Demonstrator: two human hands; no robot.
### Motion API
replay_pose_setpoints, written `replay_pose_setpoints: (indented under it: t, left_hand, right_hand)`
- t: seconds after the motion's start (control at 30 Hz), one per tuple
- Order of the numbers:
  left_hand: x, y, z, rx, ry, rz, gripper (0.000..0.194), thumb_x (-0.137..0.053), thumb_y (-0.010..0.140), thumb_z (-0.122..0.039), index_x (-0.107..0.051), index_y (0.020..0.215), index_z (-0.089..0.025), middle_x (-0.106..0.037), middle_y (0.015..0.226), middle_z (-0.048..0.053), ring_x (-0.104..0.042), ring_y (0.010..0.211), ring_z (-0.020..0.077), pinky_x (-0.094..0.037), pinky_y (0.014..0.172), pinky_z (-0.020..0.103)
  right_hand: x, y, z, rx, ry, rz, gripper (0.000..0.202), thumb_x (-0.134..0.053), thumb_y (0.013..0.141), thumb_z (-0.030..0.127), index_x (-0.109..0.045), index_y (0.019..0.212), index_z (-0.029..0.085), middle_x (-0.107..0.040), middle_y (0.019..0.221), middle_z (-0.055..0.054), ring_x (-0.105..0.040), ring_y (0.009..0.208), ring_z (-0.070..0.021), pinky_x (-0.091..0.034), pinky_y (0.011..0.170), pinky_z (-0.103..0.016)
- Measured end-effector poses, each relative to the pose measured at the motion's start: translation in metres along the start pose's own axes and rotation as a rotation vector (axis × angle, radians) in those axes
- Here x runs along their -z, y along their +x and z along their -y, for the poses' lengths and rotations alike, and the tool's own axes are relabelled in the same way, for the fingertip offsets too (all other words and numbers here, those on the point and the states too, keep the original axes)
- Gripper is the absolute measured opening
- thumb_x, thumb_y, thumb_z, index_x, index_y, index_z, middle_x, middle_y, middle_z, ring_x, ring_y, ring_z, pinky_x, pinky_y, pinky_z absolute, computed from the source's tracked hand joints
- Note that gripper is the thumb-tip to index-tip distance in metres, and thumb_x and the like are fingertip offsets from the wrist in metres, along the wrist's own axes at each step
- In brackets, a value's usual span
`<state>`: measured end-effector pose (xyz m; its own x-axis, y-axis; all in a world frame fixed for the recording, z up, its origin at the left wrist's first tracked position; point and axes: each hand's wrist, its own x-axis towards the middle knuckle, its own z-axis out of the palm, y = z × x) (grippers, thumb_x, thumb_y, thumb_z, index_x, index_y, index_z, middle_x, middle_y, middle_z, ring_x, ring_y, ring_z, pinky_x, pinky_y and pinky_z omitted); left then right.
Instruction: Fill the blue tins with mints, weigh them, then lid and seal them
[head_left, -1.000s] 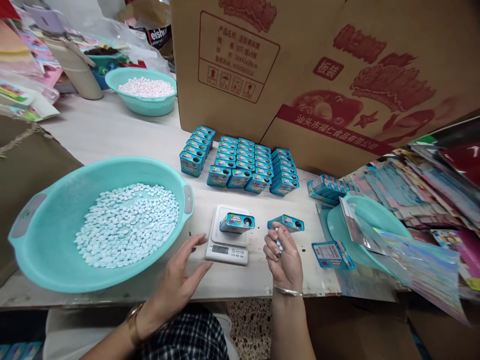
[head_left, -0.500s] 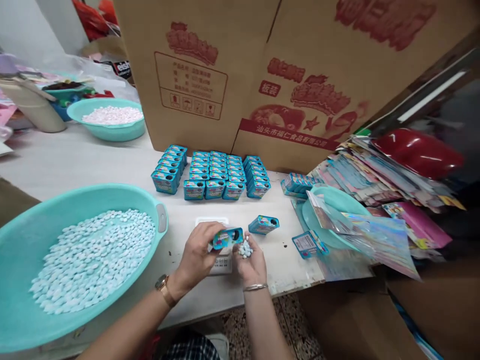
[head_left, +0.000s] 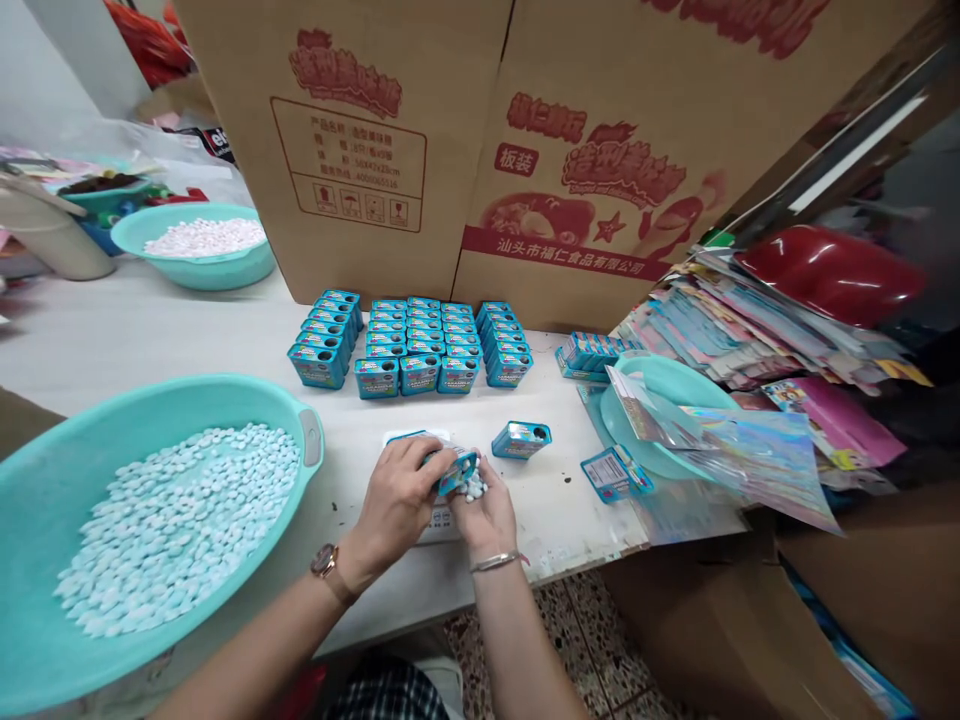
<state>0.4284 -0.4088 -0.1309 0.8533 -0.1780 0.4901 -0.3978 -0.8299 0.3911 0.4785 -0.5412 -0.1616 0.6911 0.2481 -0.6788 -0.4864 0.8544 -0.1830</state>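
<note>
My left hand point(head_left: 405, 492), a watch on its wrist, grips a small blue candy box point(head_left: 454, 474) tipped toward my right hand. In my cupped right hand point(head_left: 487, 520) lies a small heap of pale blue candies point(head_left: 474, 486), touching the mouth of the box. Beneath both hands is a white scale point(head_left: 435, 535), largely covered; a blue edge shows behind my left fingers. Another blue box point(head_left: 523, 440) stands alone just right of my hands. To the left, a big turquoise basin point(head_left: 296, 520) holds many more pale blue candies point(head_left: 187, 520).
Rows of blue boxes point(head_left: 418, 373) stand before a large cardboard carton point(head_left: 465, 150). A smaller basin point(head_left: 202, 275) of pinkish candies is at back left. On the right are a flat blue packet point(head_left: 615, 472), a turquoise bowl point(head_left: 637, 440) with shiny film, and stacked cards point(head_left: 705, 320).
My left hand has tipped the box further over my right palm, and the two hands have come closer together. The whole view has shifted slightly.
</note>
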Motion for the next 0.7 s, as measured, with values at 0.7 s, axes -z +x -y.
replay_pose_setpoints:
  t: [0.7]
  left_hand:
    - [0.006,-0.009,-0.003,0.000,0.000,-0.116,0.054,-0.055,0.074,0.004,-0.057,0.121,-0.023,-0.061,0.118,0.008,-0.053,0.110,0.0253,-0.044,0.094,0.040]
  right_hand:
    - [-0.002,-0.005,-0.002,-0.019,-0.013,0.012,0.026,-0.047,0.097,0.023,-0.067,0.082,0.016,-0.073,0.075,-0.003,-0.069,0.071,-0.0145,-0.056,0.066,-0.028]
